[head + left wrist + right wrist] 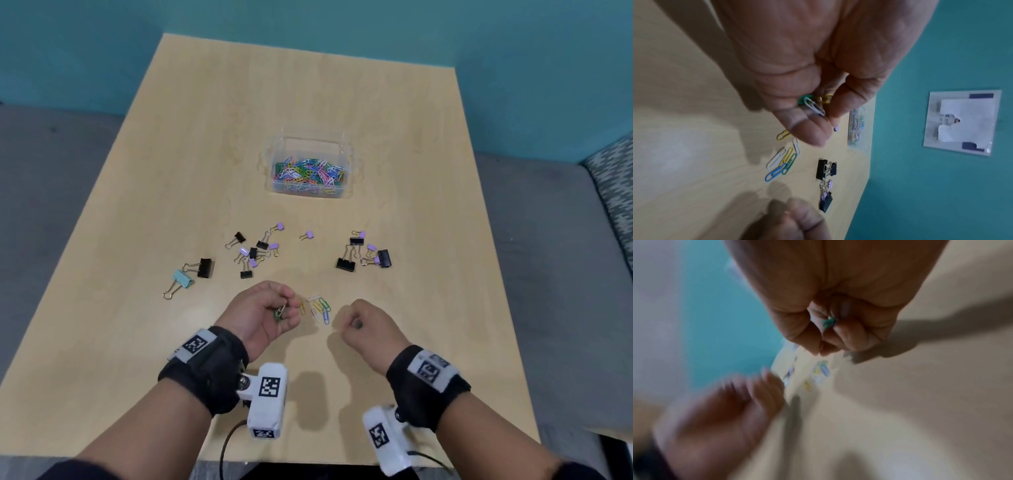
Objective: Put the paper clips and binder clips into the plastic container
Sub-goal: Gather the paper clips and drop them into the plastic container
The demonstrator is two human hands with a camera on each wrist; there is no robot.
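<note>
My left hand (274, 308) curls round several paper clips (813, 104), green, white and yellow, just above the table's near middle. My right hand (359, 322) is curled too, with a green paper clip (829, 322) showing between its fingers. Between the two hands lies a small heap of loose paper clips (320, 308). The clear plastic container (310, 168), holding many coloured paper clips, stands further back at the centre. Black, purple and one light-blue binder clips lie in a left group (253, 250) and a right group (366, 253).
The wooden table (171, 171) ends at a teal wall behind and grey flooring at both sides. A patterned seat (613, 178) stands at the far right. A paper sheet (962, 121) hangs on the wall. The right wrist view is blurred.
</note>
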